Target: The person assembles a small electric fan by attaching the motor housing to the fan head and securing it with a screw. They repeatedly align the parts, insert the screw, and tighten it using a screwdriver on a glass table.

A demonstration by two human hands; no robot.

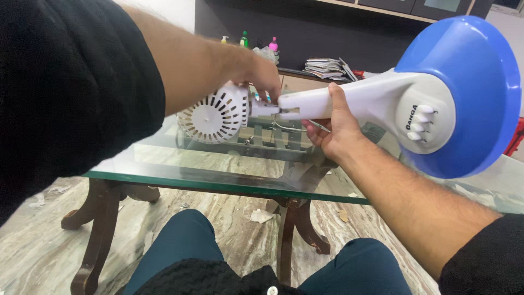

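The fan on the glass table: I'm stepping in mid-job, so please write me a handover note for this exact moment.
Left hand: fingers on the white vented motor housing, at its joint with the stand.
Right hand: gripping the white stand neck; blue round base points up and right.
Both are held over the glass table.
Done: motor and neck brought together.
Left: the joint looks unfinished, with thin wires hanging below.

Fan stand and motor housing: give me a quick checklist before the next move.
1. Right hand wrapped round the white stand neck: ok.
2. Left hand on the joint beside the motor housing: ok.
3. Neck fully seated on the housing: cannot tell; fingers cover the joint.
4. Loose wires hang below the joint: not ok.
5. Blue base is up in the air, unsupported: not ok.
6. Glass table under the housing: ok.
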